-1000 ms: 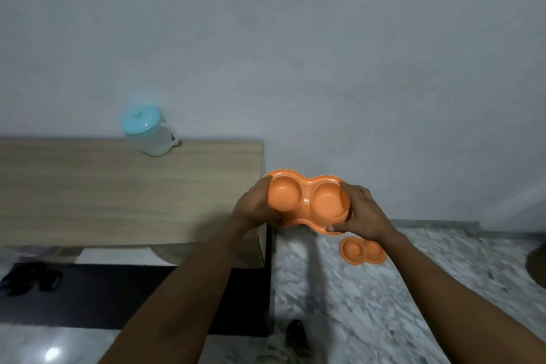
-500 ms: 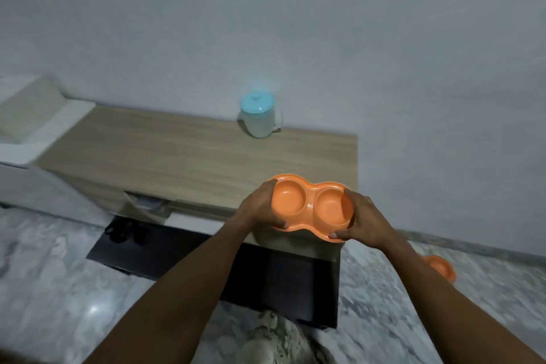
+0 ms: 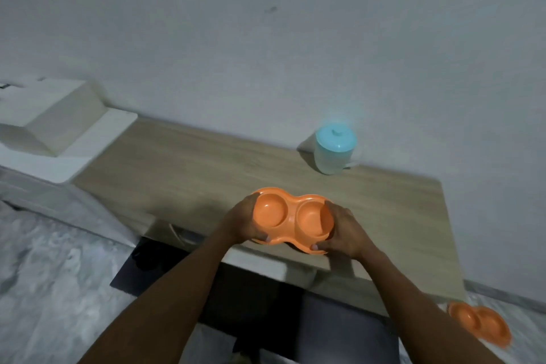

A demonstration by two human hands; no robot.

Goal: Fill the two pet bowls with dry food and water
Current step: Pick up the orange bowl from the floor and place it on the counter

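I hold an orange double pet bowl (image 3: pixel 291 217) with both hands over the front part of a wooden table (image 3: pixel 189 168). My left hand (image 3: pixel 240 223) grips its left end and my right hand (image 3: pixel 344 230) grips its right end. Both cups of the bowl look empty. A second orange double bowl (image 3: pixel 480 323) lies on the marble floor at the lower right. A translucent jug with a light blue lid (image 3: pixel 335 151) stands at the back of the table near the wall.
A white box-like unit (image 3: pixel 53 124) sits left of the table. A grey wall rises behind the table. Under the table is a dark mat (image 3: pixel 165 269). Marble floor (image 3: pixel 53 289) spreads to the left and right.
The view has swung left and closer, so the table and jug now sit further right in the frame. My hands carried the bowl over the table's front part, still gripping both ends.
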